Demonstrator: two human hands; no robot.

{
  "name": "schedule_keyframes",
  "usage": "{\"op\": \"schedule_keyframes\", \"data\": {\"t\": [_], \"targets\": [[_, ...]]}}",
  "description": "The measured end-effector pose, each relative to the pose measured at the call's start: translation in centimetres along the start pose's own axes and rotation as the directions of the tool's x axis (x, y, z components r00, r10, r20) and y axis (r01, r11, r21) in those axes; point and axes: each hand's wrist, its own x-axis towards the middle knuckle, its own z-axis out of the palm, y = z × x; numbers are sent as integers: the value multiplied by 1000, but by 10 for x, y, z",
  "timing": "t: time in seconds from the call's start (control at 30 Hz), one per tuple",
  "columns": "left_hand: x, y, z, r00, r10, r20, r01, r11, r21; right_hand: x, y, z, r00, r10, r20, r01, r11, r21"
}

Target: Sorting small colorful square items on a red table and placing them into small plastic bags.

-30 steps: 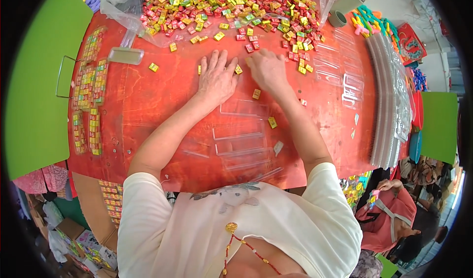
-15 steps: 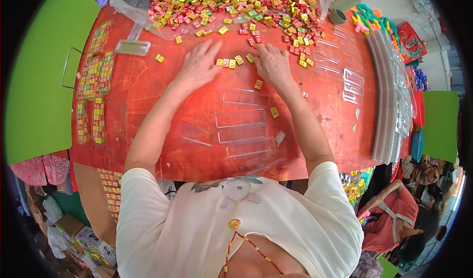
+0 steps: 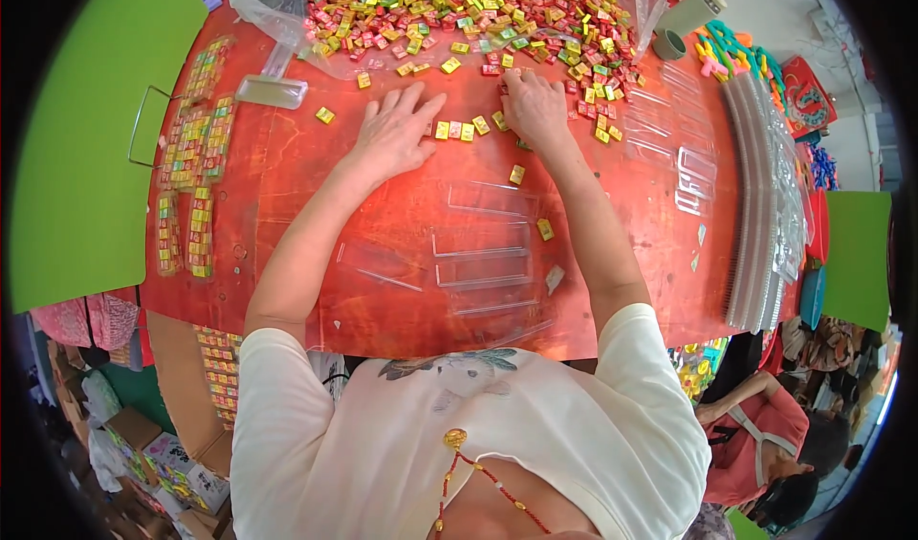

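While both hands (image 3: 397,133) (image 3: 534,108) lie flat, grip wide, yellow candies (image 3: 460,130) sit between them.

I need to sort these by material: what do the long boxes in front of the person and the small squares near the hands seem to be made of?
The long boxes look like clear, glossy rigid plastic: the red table shows through them. The small squares seem wrapped in shiny foil or film, yellow, glinting; what is inside is hidden.

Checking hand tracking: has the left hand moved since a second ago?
Yes. The left hand has slid up the red table, away from the clear trays and closer to the candy heap.
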Motion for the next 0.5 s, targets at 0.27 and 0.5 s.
{"op": "schedule_keyframes", "data": {"t": [0.27, 0.5], "targets": [[6, 3, 20, 992, 84, -93, -89, 995, -50, -2, -5, -4, 1000, 23, 20, -23, 999, 34], [1, -8, 29, 972, 93, -218, -109, 992, -62, -14, -37, -22, 1000, 11, 26, -19, 947, 320]]}}
